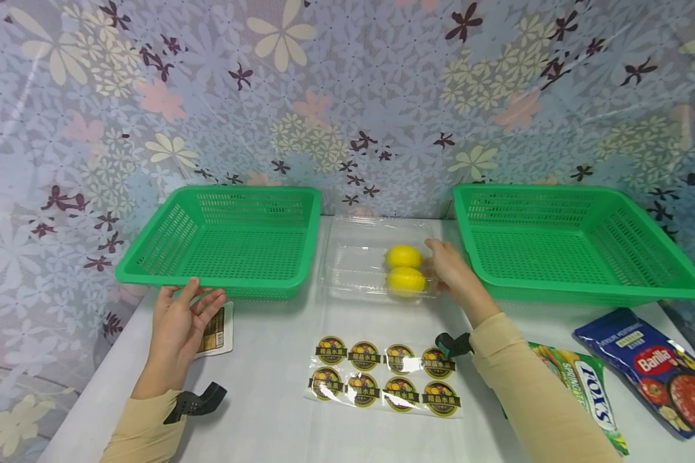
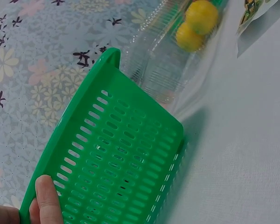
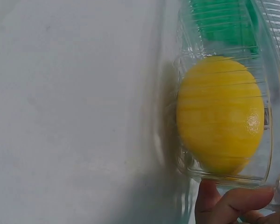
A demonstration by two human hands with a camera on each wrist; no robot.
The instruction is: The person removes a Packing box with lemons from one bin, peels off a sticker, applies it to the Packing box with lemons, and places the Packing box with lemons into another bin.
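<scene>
Left hand (image 1: 176, 318): at the near rim of the left basket (image 1: 255, 283), pinching it; in the left wrist view the rim sits between its digits, one finger (image 2: 47, 198) lying down the slotted outer wall. Right hand (image 1: 448, 267): at the right end of the clear box (image 1: 350, 257), fingers bent against it; right wrist view has them right at the box's lower edge. Pinching or just pressing, can't tell.

Box is on the table (image 1: 260, 399), between the two green baskets. Two lemons, far lemon (image 1: 403, 256) and near lemon (image 1: 406, 281), one in front of the other in its right part, next to the right hand. Right wrist view shows one lemon through the ridged plastic. Lid open or closed, can't tell.

Right basket (image 1: 591, 290) is just beyond the right hand, green, slotted like the left one.

Sticker sheet (image 1: 383, 378) flat on the table in front of the box, two rows of four round dark labels. Small packet (image 1: 222, 331) beside the left hand, partly hidden by it. To the right, Fox's bag (image 1: 591, 392), partly under the right sleeve (image 1: 533, 379), then blue Barilla pouch (image 1: 654, 366) near it. Black mount on each wrist. Floral sheet (image 1: 382, 77) behind everything.
</scene>
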